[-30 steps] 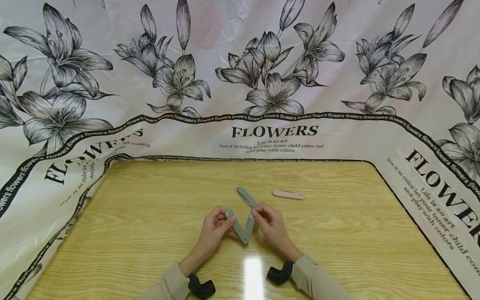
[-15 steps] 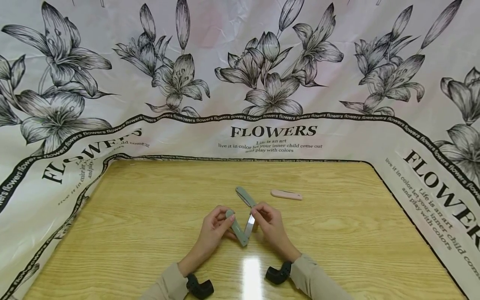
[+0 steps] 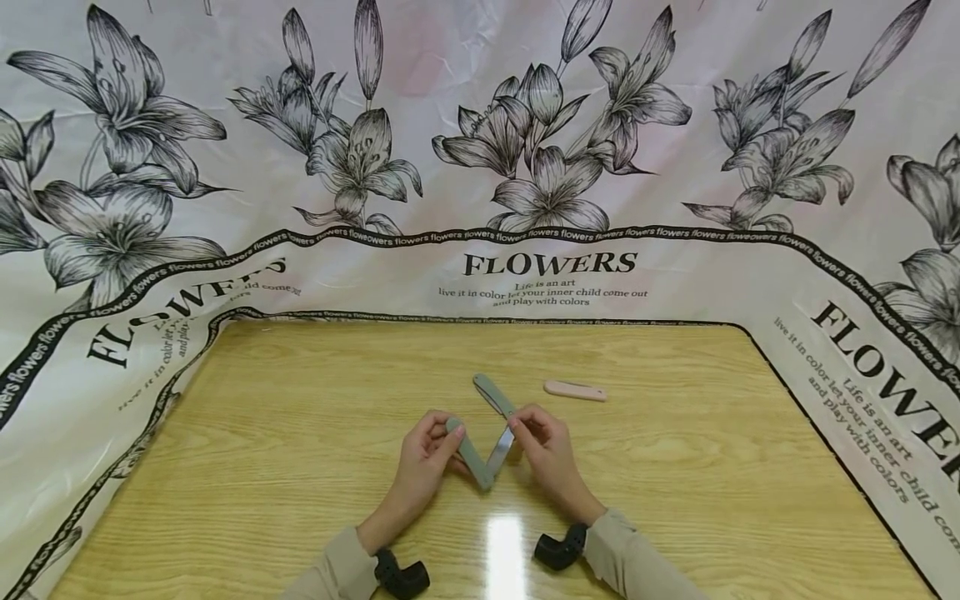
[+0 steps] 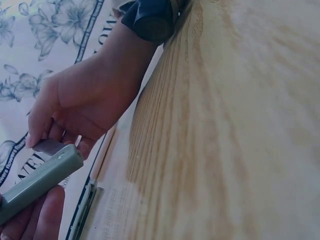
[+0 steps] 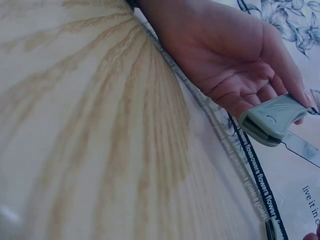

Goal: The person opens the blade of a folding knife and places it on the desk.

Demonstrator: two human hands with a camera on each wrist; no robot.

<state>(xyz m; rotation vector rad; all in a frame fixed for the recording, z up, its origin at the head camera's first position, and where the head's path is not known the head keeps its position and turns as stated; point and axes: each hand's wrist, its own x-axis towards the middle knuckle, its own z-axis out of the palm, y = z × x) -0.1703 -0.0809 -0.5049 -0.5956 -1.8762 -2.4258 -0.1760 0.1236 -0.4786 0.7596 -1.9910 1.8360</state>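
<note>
In the head view my left hand [image 3: 426, 458] grips the green handle of a folding knife [image 3: 471, 454], its thumb along the upper end. The blade [image 3: 500, 452] stands partly unfolded, making a V with the handle, and my right hand [image 3: 546, 446] pinches it near the tip. The left wrist view shows the right hand [image 4: 90, 97] across from the green handle [image 4: 42, 180], with the blade between its fingers. Seen from the right wrist, the left hand [image 5: 240, 60] holds the handle [image 5: 275, 120]. Just behind the hands lies a second green folding knife [image 3: 491, 392], folded.
A pink folding knife [image 3: 576, 390], folded, lies behind the right hand. The wooden table [image 3: 300, 400] is bounded by a white flower-print cloth [image 3: 390, 279] at the back and sides. Black wrist devices [image 3: 558, 548] sit on both wrists.
The angle between blade and handle has widened slightly. The handle's pivot end and the left hand have shifted a little left. The two knives on the table have not moved.
</note>
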